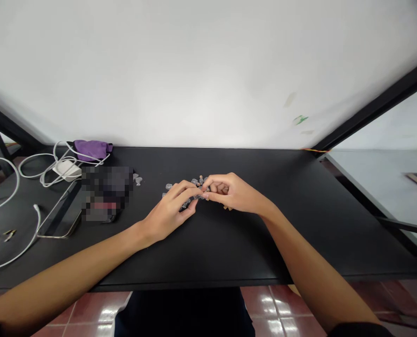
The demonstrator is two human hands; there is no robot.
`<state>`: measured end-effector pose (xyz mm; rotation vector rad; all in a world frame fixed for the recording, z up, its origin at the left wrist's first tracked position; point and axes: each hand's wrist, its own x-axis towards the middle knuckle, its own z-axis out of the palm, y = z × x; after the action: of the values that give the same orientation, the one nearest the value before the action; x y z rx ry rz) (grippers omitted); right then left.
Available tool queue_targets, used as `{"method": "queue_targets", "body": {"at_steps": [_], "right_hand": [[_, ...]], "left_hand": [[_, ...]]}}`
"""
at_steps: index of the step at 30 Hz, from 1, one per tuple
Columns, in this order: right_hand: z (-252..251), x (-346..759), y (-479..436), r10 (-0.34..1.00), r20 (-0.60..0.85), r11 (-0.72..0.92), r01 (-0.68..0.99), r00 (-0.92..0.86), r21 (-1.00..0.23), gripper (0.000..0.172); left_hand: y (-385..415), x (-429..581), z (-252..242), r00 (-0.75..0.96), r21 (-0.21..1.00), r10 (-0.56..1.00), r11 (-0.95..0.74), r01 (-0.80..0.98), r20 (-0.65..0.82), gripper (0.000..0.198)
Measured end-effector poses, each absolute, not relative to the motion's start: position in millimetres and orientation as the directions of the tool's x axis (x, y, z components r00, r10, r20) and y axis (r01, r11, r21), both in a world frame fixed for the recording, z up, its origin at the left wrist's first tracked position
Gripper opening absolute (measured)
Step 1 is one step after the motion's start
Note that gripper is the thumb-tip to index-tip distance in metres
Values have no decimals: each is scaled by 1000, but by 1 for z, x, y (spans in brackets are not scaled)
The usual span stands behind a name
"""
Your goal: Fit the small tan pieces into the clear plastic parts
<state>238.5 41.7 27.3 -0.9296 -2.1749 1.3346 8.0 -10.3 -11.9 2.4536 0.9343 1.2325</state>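
Note:
My left hand (173, 208) reaches in from the left, its fingertips and thumb curved round a small clear plastic piece (196, 197). Thumb and index finger of my right hand (234, 192) are pinched together right against the left fingertips; what they grip is too small and hidden to tell. Around and partly beneath both hands lie several small clear plastic pieces (169, 186), a little like push pins in shape. A few amber-coloured pieces (226, 207) show under my right hand. Two more flared clear pieces (138, 180) are farther left.
On the left of the black table (299, 243) are a phone (61, 213), a blurred-out dark object (106, 194), a white charger (67, 169) with a looped white cable (38, 220), a purple pouch (92, 150) and small metal items (9, 235). A white wall (208, 75) stands behind.

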Motion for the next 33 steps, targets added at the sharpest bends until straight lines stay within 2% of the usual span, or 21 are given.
{"method": "queue_targets", "body": {"at_steps": [9, 13, 21, 33], "right_hand": [[26, 237, 43, 760, 7, 268, 303, -650, -915, 32], [28, 253, 54, 816, 21, 297, 387, -577, -873, 32], [26, 284, 73, 720, -212, 266, 545, -661, -795, 35], [23, 294, 79, 643, -324, 221, 573, -694, -789, 37]], "left_hand": [[-9, 7, -13, 357, 502, 669, -734, 457, 652, 23], [-8, 7, -12, 340, 511, 680, -722, 466, 650, 22], [-7, 7, -13, 304, 554, 704, -700, 451, 642, 21], [-7, 8, -11, 295, 566, 710, -694, 445, 639, 18]]}}
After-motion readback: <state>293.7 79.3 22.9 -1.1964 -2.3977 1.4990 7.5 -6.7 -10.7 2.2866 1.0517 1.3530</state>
